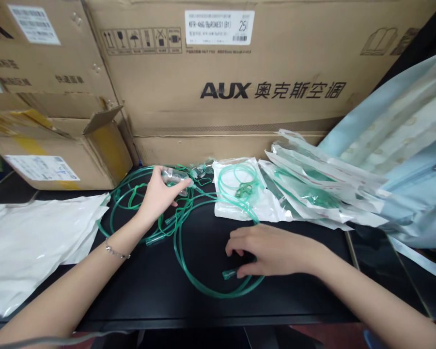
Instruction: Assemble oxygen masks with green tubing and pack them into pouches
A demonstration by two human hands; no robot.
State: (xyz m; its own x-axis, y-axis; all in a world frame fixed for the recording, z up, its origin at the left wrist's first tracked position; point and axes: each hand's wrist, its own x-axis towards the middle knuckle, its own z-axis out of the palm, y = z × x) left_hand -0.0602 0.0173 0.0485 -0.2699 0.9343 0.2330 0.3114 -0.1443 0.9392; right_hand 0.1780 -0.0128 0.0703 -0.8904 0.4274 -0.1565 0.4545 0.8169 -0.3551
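My left hand [162, 191] is closed on a clear plastic mask [174, 177] with green tubing joined to it, fingers and thumb on either side. Green tubing [179, 257] lies in wide loops on the black table, with a green strap [132, 198] tangled in it at the left. My right hand [256, 249] hovers over the right side of the loop, fingers curled and the thumb apart from them. A green tube connector [229, 275] lies at the thumb tip; whether they touch, I cannot tell. Another connector [155, 239] rests below my left hand.
White packets [312, 189] with green contents are piled at the right, beside an opened-out packet with coiled tubing [240, 179]. White pouches [39, 242] lie at the left. Cardboard boxes [221, 111] stand along the back, and a smaller box [69, 150] at the back left.
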